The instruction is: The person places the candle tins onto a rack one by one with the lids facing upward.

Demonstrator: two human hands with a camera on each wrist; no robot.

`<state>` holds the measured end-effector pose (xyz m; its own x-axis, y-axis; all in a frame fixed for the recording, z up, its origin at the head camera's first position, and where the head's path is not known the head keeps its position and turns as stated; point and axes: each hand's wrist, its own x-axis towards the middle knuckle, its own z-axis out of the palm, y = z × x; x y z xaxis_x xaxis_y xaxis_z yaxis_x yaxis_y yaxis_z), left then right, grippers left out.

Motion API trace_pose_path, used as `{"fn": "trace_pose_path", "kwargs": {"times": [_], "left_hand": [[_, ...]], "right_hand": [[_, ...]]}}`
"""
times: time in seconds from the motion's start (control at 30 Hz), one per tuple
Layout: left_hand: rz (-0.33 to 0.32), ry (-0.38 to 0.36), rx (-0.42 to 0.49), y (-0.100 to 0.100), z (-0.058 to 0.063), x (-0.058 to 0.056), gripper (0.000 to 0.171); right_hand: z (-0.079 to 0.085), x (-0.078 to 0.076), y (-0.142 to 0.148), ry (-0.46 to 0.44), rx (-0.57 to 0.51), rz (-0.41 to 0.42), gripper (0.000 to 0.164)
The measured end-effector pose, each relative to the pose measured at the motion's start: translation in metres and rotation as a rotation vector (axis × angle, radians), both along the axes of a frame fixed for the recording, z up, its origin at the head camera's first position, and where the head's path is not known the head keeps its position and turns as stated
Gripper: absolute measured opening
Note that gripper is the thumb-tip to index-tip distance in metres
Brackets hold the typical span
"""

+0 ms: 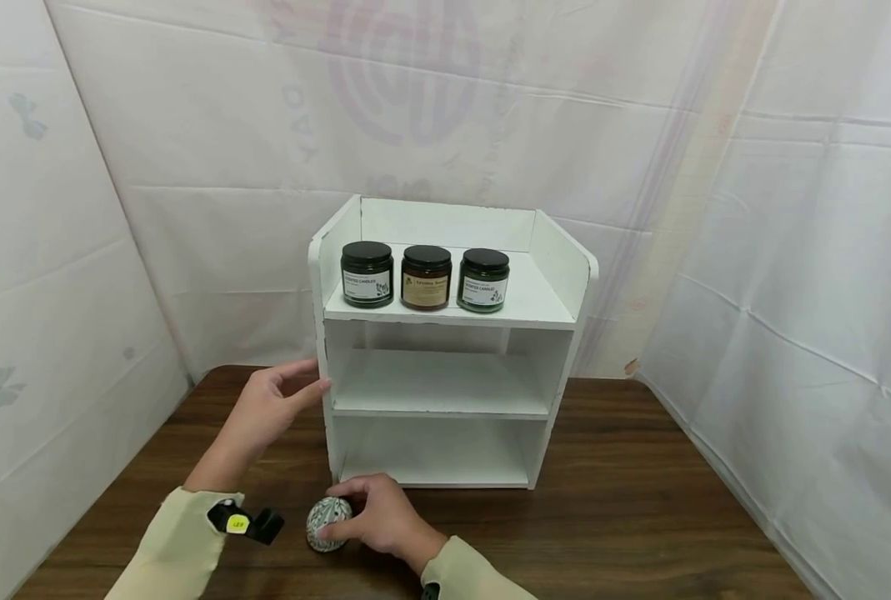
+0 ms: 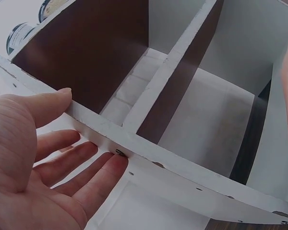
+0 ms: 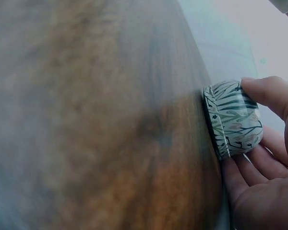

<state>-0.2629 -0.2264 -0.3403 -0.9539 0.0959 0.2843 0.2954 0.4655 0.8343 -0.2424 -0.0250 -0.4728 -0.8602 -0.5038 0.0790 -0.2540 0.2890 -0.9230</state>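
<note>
My right hand [image 1: 387, 514] holds a small round tin [image 1: 325, 525] with a leafy green, black and white pattern, low at the tabletop in front of the shelf's left corner. In the right wrist view its thumb lies on one side of the tin [image 3: 234, 120] and the fingers on the other. My left hand [image 1: 268, 408] touches the left side panel of the white shelf unit [image 1: 445, 414]. Its thumb rests on the panel's front edge, and its nearly straight fingers lie against the outer face, as the left wrist view shows.
Three lidded candle jars stand in a row on the top shelf: a green one [image 1: 367, 275], an amber one [image 1: 426, 279] and another green one [image 1: 483, 282]. The unit has two lower compartments. Beneath it is a dark wooden table [image 1: 640, 500], with white sheeting [image 1: 227, 125] hanging around.
</note>
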Motion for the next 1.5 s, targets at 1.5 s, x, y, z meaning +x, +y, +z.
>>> {"fn": "trace_pose_path", "kwargs": {"times": [1.5], "left_hand": [[0.014, 0.045, -0.054, -0.0009, -0.0051, -0.0018, 0.062]], "right_hand": [[0.009, -0.0035, 0.0001, 0.017, 0.083, 0.016, 0.033]]}}
